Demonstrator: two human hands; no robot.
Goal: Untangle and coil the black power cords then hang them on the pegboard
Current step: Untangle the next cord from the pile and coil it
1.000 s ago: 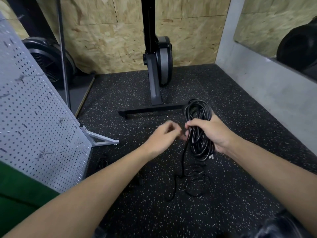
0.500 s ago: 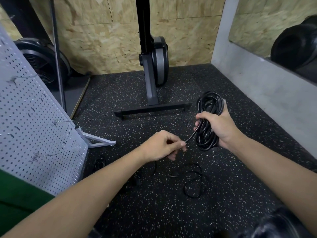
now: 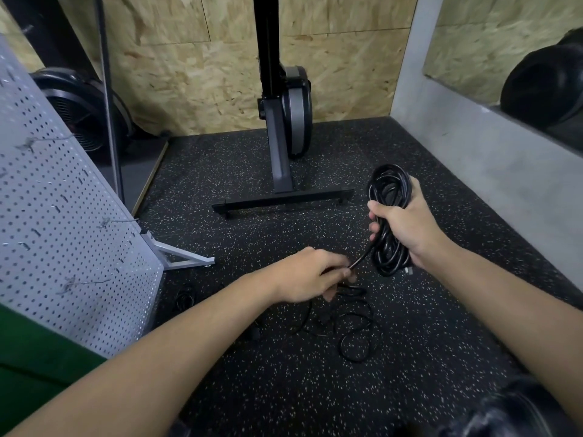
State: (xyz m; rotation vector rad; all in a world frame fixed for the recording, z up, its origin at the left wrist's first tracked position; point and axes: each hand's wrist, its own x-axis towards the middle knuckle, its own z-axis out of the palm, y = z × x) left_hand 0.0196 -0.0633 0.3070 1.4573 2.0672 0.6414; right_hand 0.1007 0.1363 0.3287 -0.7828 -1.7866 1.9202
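A person's right hand (image 3: 407, 230) grips a black power cord coil (image 3: 390, 188) above a speckled rubber floor (image 3: 315, 392). The fingers are wrapped tightly round the bundle's middle, so loops stand out above and below the fist. The left hand (image 3: 307, 275), lower and towards the pegboard (image 3: 63, 216), has its fingers curled and pinches a free strand (image 3: 362, 258) that runs taut up to the coil. Motion blur hides exactly how its fingertips lie. Below that hand, the loose cord (image 3: 356, 340) lies in slack loops on the floor, with a plug (image 3: 255, 334) just beside them.

A second ago the two hands met at the coil and the cord hung straight down from it to the floor. Half a second ago the left hand had drawn off with the strand. It is now further from the coil and lower, while the right hand has carried the coil up and to the right.

In view are two hands, one held coil, one loose tangle on the floor and one smaller dark loop (image 3: 184, 298) near the pegboard's foot. One white pegboard leans at the left and carries at least three wire hooks (image 3: 107, 222), none bearing a cord. One upright exercise machine (image 3: 285, 134) stands against the chipboard wall (image 3: 189, 74).
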